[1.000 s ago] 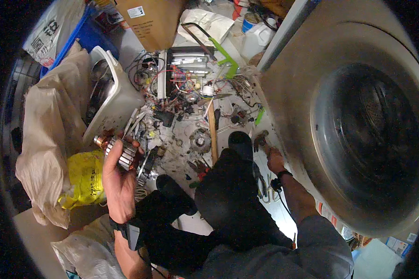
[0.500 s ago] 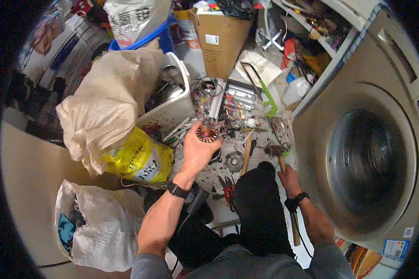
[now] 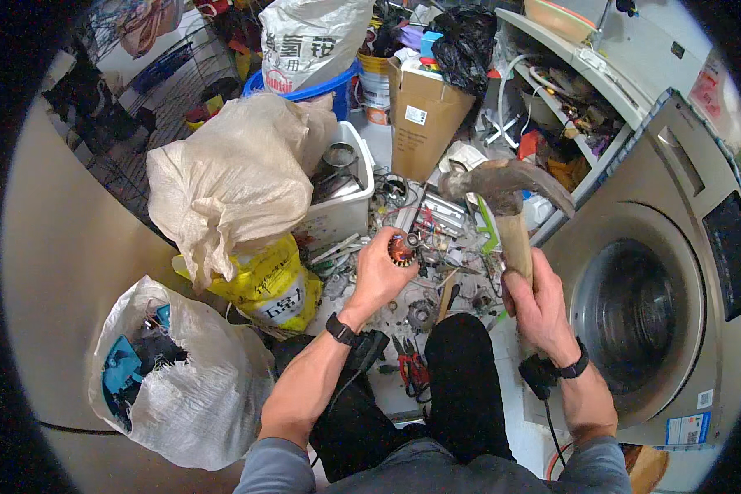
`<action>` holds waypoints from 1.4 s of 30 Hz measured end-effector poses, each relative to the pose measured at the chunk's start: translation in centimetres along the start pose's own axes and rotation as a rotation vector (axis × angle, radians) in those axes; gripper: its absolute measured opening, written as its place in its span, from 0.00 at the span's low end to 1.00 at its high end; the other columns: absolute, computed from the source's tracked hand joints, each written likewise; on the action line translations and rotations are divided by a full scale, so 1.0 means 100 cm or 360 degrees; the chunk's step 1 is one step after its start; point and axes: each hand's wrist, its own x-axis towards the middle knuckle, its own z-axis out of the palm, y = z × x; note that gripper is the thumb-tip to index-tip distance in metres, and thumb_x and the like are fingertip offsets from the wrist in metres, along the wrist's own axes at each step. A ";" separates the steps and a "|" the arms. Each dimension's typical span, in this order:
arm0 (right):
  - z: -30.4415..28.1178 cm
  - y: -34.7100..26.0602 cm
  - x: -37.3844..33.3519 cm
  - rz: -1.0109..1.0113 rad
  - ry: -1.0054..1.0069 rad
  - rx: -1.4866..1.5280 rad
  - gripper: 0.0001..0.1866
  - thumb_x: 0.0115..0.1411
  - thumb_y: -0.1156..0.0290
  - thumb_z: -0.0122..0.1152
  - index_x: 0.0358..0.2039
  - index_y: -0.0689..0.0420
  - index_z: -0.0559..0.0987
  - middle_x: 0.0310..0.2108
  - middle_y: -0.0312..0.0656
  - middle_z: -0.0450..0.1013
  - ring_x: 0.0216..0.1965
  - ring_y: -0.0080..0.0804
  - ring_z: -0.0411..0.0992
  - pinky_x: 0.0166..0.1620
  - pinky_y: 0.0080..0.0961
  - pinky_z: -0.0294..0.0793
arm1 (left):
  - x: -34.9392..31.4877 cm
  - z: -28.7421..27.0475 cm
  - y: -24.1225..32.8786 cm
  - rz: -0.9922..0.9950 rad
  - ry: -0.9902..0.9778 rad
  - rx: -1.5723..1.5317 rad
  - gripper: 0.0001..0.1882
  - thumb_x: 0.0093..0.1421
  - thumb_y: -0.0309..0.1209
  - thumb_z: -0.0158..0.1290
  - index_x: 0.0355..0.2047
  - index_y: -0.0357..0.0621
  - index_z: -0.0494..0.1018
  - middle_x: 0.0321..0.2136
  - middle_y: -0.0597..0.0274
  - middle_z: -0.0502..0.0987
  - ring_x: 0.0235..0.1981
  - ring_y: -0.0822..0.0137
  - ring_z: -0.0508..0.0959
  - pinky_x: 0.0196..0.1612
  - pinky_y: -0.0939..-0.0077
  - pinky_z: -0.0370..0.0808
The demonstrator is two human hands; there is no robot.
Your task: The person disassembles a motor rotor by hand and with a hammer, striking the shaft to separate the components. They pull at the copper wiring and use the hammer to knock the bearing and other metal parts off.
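My left hand [image 3: 380, 276] is closed round a small motor rotor [image 3: 401, 249] with copper windings and a metal shaft end, held above the littered floor. Raised to the right, my right hand [image 3: 538, 303] grips the wooden handle of a claw hammer [image 3: 506, 185]. Its head is up near the shelf, apart from the rotor. Below the left hand lie a round metal motor part [image 3: 422, 314] and red-handled pliers [image 3: 412, 369]. A wooden handle [image 3: 447, 296] rests beside them.
A front-loading washing machine [image 3: 634, 305] stands close on my right. At left are a white woven sack [image 3: 198, 387], a yellow bag [image 3: 276, 288] and a white bin [image 3: 337, 218] under a beige sack [image 3: 230, 181]. Scrap metal and wires cover the floor ahead, before a cardboard box [image 3: 428, 123].
My right hand has lifted the hammer from low beside my knee to high in front of me. The left hand still holds the rotor. The whole view has shifted.
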 end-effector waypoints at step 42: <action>-0.003 -0.010 -0.041 0.0133 -0.0381 -0.0451 0.15 0.67 0.62 0.60 0.42 0.61 0.70 0.32 0.67 0.75 0.39 0.69 0.76 0.38 0.52 0.75 | -0.013 0.003 0.020 0.0403 0.0008 0.0063 0.23 0.45 0.26 0.69 0.42 0.42 0.73 0.33 0.52 0.79 0.33 0.56 0.81 0.41 0.66 0.78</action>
